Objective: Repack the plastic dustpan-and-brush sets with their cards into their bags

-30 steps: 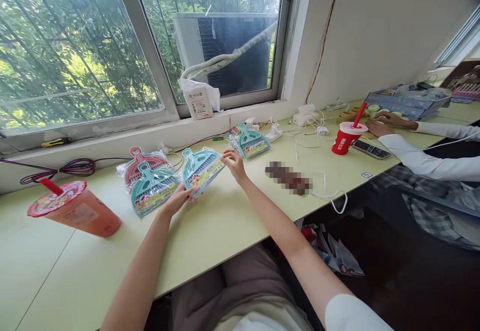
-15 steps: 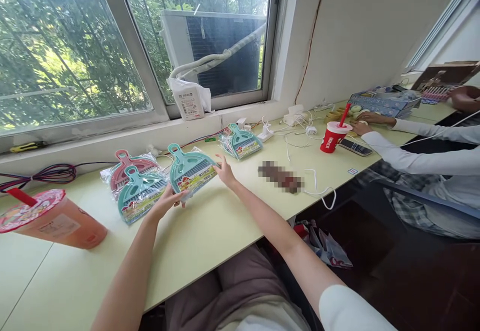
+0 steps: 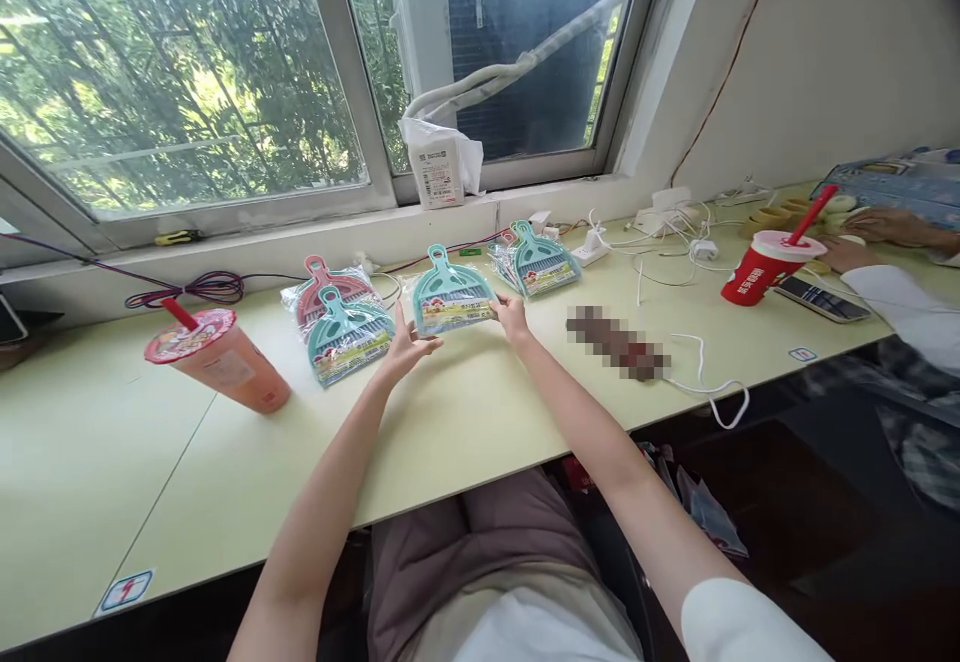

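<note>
A teal dustpan-and-brush set (image 3: 452, 292) in clear wrap stands in the middle of the table, its handle pointing away from me. My right hand (image 3: 512, 319) pinches its lower right corner. Beside its lower left corner is my left hand (image 3: 406, 350), with forefinger and thumb spread apart and nothing in it. To the left, another wrapped teal dustpan set (image 3: 349, 337) overlaps a pink dustpan set (image 3: 319, 287). Further right, near the wall, a small stack of wrapped teal dustpan sets (image 3: 538, 260) lies with a bit of pink showing behind.
An orange drink cup (image 3: 240, 367) leans at the left; a red cup (image 3: 761, 267) with a straw is at the right by a phone (image 3: 821, 299). A blurred-out item (image 3: 619, 342), a white cord (image 3: 727, 407) and chargers (image 3: 701, 250) lie nearby. A co-worker's hands (image 3: 847, 252) are far right.
My view has turned left. The teal dustpan set has gone from tilted to more level and straight. My left hand has let go of its left side and opened; my right hand now grips the corner.
</note>
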A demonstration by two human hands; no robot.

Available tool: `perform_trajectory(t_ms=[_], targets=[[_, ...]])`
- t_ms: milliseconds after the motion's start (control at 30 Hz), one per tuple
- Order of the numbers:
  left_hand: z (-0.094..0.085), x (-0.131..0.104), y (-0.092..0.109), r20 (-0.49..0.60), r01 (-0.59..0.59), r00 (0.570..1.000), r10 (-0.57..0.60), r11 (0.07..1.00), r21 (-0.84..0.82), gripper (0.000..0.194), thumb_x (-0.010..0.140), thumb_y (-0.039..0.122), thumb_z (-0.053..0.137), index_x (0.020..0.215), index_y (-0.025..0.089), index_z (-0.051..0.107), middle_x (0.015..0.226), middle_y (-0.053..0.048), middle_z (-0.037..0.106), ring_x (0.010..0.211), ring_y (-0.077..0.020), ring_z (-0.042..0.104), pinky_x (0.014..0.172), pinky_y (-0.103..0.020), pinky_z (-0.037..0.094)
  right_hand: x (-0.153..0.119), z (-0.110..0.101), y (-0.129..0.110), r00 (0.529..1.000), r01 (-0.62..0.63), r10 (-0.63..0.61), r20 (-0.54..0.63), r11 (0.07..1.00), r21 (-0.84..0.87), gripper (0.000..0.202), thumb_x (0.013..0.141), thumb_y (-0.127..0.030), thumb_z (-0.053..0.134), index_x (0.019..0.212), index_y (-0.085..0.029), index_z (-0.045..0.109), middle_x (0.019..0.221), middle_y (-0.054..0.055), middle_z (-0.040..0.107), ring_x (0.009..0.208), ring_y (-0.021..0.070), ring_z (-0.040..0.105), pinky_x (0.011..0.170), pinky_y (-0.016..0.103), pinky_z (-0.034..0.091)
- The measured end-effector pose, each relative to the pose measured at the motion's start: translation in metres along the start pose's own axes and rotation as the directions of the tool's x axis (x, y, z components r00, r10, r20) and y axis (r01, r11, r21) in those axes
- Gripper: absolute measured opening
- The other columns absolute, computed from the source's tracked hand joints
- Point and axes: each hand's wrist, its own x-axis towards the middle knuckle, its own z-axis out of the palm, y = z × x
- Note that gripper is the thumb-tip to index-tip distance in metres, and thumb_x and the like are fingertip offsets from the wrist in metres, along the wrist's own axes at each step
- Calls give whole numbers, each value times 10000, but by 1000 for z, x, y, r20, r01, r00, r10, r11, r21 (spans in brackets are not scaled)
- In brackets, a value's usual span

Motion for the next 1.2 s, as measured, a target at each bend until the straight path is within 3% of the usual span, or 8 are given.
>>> perform_trajectory(t_ms=[133,300,400,500,567,767,900,1200], targets=[[0,7,-15,-202,9,979,-24,997,-74,877,710,348,740,1439,256,262,1221,-123,572,888,-214,639,600,-290,576,-14,12,-9,997,-10,6,81,999,52,356,741,-240,602,1079,-149,671,968,60,730,848,167,675,815,335,549],[-9,10,-19,-297,10,954,-40,995,-102,575,770,346,648,1282,193,436,1069,-106,598,690,-174,628,549,-325,573,-30,23,-19,979,13,-30,201,996,86,325,815,-292,567,1124,-201,613,1084,56,683,928,174,664,823,361,563],[-8,9,-19,-330,6,944,-11,1000,-17,500,788,354,613,1235,192,456,1003,-82,595,607,-141,613,504,-289,552,-34,24,-21,966,-52,27,255,995,89,460,771,-325,668,1190,-203,524,1099,71,665,916,180,667,773,353,589],[-5,7,-17,-329,4,944,3,1000,22,483,791,367,608,1219,198,464,978,-72,603,581,-126,606,472,-255,534,-35,24,-21,964,-72,55,260,996,54,651,616,-288,820,1178,-199,504,1068,71,666,856,186,671,681,334,613],[-3,6,-15,-309,8,951,-9,1000,-4,486,793,388,610,1215,196,464,969,-69,613,585,-124,611,474,-248,534,-35,24,-22,966,-66,50,253,996,56,620,565,-285,854,1100,-194,552,1027,60,674,813,179,670,635,322,619],[-5,2,-2,-193,35,980,-46,997,-64,545,819,507,593,1251,205,451,989,-88,647,685,-180,670,535,-293,565,-33,20,-25,971,-107,77,228,987,120,452,569,-272,852,945,-177,618,869,31,684,728,163,669,591,313,621],[-7,2,-1,-93,95,991,-99,994,-46,648,727,401,731,1274,224,432,1049,-91,654,738,-200,690,598,-319,589,-30,17,-25,976,-114,86,201,985,130,431,572,-244,847,935,-181,624,845,24,688,721,160,671,607,318,623],[-4,8,-10,-219,121,966,-139,988,-95,405,706,228,714,1046,142,511,908,-77,658,620,-178,671,535,-325,594,-28,19,-20,973,-93,64,222,988,123,445,582,-286,841,957,-192,620,892,29,686,724,157,663,553,287,605]])
